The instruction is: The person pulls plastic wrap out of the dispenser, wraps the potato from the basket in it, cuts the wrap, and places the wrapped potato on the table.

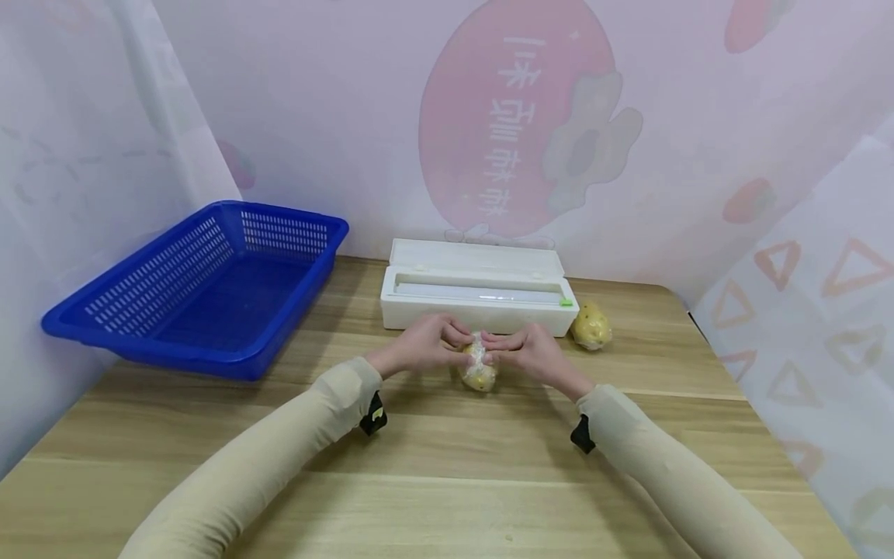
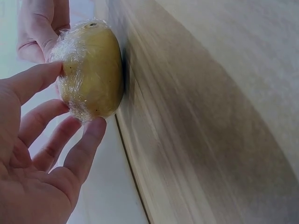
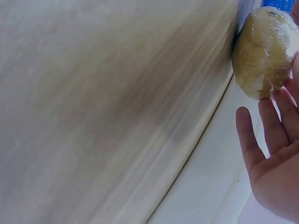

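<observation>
A yellow potato (image 1: 479, 380) wrapped in clear cling film rests on the wooden table, with the film bunched and wrinkled on its upper side. From the left, my left hand (image 1: 424, 344) holds it; in the left wrist view the thumb and fingertips touch the wrapped potato (image 2: 100, 70) around its film-covered side. My right hand (image 1: 536, 353) pinches at the film from the opposite side. In the right wrist view some fingertips of the right hand (image 3: 280, 172) meet the potato (image 3: 259, 53), while one finger stands apart from it; the thumb is out of sight there.
Just behind the hands stands a white cling film dispenser (image 1: 454, 315), its lid raised and a roll inside. Another wrapped potato (image 1: 591, 326) lies by its right end. A blue plastic basket (image 1: 237, 366) sits at the left, and a printed curtain (image 1: 335, 116) hangs behind the table.
</observation>
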The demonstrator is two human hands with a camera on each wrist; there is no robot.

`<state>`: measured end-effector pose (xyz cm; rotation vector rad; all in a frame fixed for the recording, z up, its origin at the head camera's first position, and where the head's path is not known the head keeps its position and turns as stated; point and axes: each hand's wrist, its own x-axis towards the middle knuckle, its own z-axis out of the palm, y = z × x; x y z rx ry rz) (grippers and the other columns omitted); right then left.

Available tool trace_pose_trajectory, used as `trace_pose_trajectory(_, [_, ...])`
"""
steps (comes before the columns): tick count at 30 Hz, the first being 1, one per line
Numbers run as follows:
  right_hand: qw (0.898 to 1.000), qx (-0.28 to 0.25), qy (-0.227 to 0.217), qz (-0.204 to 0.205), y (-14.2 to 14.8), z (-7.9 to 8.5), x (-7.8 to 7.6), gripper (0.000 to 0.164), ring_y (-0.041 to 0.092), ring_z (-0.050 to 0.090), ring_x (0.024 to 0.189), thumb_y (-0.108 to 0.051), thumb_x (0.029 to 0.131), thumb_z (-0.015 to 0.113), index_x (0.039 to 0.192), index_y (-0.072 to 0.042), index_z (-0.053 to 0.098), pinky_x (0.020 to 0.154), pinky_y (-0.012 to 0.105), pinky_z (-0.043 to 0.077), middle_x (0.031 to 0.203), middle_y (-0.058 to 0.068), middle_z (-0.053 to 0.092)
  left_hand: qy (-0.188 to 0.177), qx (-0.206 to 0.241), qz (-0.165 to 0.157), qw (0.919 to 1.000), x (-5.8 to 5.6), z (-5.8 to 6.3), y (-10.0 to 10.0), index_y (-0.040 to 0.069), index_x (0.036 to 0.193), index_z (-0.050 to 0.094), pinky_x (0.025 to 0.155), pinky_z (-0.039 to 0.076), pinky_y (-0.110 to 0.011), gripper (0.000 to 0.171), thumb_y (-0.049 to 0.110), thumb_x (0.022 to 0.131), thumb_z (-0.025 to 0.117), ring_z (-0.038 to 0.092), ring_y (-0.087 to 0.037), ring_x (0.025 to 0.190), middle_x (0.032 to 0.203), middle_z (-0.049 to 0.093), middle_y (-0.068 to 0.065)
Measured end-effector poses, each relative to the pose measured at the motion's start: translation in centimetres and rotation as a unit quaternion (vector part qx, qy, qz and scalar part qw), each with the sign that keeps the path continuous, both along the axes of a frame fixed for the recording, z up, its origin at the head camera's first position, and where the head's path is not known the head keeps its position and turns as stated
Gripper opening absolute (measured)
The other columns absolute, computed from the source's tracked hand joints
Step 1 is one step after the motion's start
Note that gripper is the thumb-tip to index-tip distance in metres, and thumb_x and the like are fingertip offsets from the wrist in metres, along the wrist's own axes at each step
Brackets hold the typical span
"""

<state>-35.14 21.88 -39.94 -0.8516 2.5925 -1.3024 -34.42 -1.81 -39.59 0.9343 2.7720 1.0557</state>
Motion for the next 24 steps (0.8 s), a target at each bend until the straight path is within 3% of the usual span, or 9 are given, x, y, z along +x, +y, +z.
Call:
trace_pose_trajectory(6, [0.999, -0.013, -0.017, -0.035, -0.2, 0.2, 0.2, 0.021, 0.016, 0.057, 0.118, -0.027, 0.081, 0.083, 0.099, -0.016, 0.078, 0.102, 0.034, 0.041, 0.113, -0.005, 0.069, -0.002, -0.002, -0.005, 1.0000, -0.1, 0.2, 0.0, 0.007, 0.120, 0.069, 0.088, 0.049, -0.034, 0.044, 0.029, 0.084, 0.080, 0.060, -0.018, 0.099, 0.120, 0.063, -0.004])
trace_pose_trajectory(9, [0.998, -0.004, -0.016, -0.055, -0.5, 0.3, 0.3, 0.019, 0.009, 0.063, 0.085, -0.030, 0.083, 0.081, 0.095, -0.015, 0.079, 0.076, 0.023, 0.048, 0.109, -0.005, 0.070, -0.004, 0.003, -0.012, 0.9999, -0.1, 0.2, 0.1, 0.006, 0.119, 0.069, 0.087, 0.050, -0.033, 0.044, 0.029, 0.084, 0.080, 0.059, -0.019, 0.100, 0.120, 0.062, -0.006])
trace_pose_trajectory(12, [0.997, 0.012, -0.007, -0.070, -0.9, 0.6, 0.2, 0.018, 0.006, 0.035, 0.052, -0.032, 0.085, 0.079, 0.091, -0.015, 0.079, 0.049, 0.021, 0.032, 0.105, -0.006, 0.071, -0.007, 0.012, -0.018, 0.9997, -0.2, 0.1, 0.1, 0.004, 0.118, 0.070, 0.085, 0.052, -0.031, 0.043, 0.028, 0.084, 0.080, 0.059, -0.019, 0.102, 0.118, 0.062, -0.007])
trace_pose_trajectory(13, [0.997, 0.017, -0.007, -0.074, -1.0, 0.7, 0.2, 0.018, 0.008, 0.025, 0.049, -0.032, 0.085, 0.079, 0.091, -0.015, 0.080, 0.045, 0.022, 0.027, 0.104, -0.006, 0.071, -0.008, 0.015, -0.019, 0.9997, -0.2, 0.1, 0.1, 0.004, 0.118, 0.070, 0.085, 0.052, -0.030, 0.043, 0.027, 0.084, 0.081, 0.059, -0.019, 0.102, 0.118, 0.062, -0.007])
trace_pose_trajectory(15, [0.996, 0.023, -0.003, -0.083, -1.1, 0.8, 0.1, 0.016, 0.008, 0.018, 0.045, -0.032, 0.084, 0.080, 0.089, -0.016, 0.080, 0.041, 0.021, 0.022, 0.102, -0.007, 0.072, -0.008, 0.020, -0.018, 0.9996, -0.1, 0.1, 0.0, 0.003, 0.117, 0.070, 0.085, 0.052, -0.029, 0.042, 0.026, 0.084, 0.081, 0.058, -0.019, 0.103, 0.117, 0.062, -0.007])
trace_pose_trajectory(24, [0.995, 0.028, 0.013, -0.097, -1.6, 0.6, -0.2, 0.014, 0.008, 0.018, 0.041, -0.031, 0.082, 0.081, 0.083, -0.017, 0.080, 0.038, 0.021, 0.022, 0.095, -0.008, 0.073, -0.005, 0.021, -0.015, 0.9997, 0.1, 0.0, -0.2, 0.002, 0.117, 0.069, 0.083, 0.052, -0.024, 0.043, 0.027, 0.084, 0.081, 0.059, -0.020, 0.101, 0.117, 0.063, -0.007])
